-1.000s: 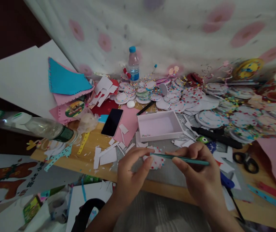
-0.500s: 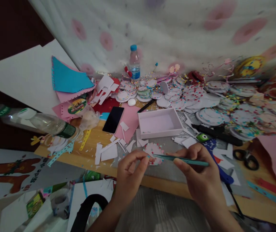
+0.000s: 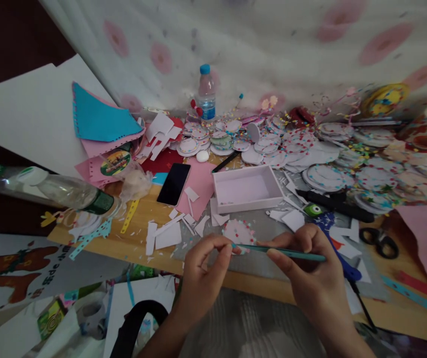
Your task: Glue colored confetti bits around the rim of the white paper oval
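Note:
My right hand (image 3: 312, 278) grips teal tweezers (image 3: 291, 252), which point leftward. Their tip meets the pinched fingertips of my left hand (image 3: 204, 273), where a tiny bluish piece shows; its shape is too small to tell. Just beyond the tweezers, a round white disc (image 3: 239, 231) edged with red and teal dots lies on the grey mat (image 3: 266, 268). Both hands hover over the mat near the table's front edge, and they partly hide the disc's near side.
Behind the disc stands a white open box (image 3: 249, 189). A phone (image 3: 174, 184) and paper scraps lie left. Many decorated discs (image 3: 325, 177) pile up at the back right. Scissors (image 3: 379, 242) rest at right; bottles (image 3: 67, 191) lean at left.
The tweezers' tip has moved slightly left and down, and now reaches my left fingertips. The view has shifted slightly.

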`<state>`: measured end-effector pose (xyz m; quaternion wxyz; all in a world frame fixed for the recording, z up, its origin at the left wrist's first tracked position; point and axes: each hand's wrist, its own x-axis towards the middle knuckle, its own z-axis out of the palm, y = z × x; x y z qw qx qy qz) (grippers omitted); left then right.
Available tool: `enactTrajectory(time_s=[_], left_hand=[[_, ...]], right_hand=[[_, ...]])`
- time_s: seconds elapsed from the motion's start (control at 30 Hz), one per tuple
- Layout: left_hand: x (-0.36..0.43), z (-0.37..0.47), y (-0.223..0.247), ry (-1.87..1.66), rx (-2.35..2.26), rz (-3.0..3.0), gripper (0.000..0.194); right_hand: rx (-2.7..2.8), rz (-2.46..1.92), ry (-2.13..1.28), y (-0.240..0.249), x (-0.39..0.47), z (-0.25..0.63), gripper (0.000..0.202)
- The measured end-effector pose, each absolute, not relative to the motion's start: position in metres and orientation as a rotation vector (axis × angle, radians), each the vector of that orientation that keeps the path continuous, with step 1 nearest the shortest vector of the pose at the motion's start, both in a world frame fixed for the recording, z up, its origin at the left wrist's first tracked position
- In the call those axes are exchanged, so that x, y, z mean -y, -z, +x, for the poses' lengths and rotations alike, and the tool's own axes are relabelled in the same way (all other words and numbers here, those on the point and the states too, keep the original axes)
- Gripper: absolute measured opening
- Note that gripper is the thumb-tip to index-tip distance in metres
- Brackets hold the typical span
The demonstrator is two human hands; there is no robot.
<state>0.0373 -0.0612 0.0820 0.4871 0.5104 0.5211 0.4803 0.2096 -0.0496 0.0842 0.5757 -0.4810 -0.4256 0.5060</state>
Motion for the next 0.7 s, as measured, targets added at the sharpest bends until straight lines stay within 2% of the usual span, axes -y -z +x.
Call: enactTrajectory(time_s=[0.3,0.7], left_hand=[[0.065,0.043,-0.072,-1.204,-1.27,1.156,0.014],[0.063,0.04,-0.078,-1.246,-1.291,1.273,0.014]], right_hand=[[0.997,-1.013,-0.874,-0.082,0.064,0.198,0.039],[0.98,-0.997,-1.105,-0.079,0.06,0.2,0.038]])
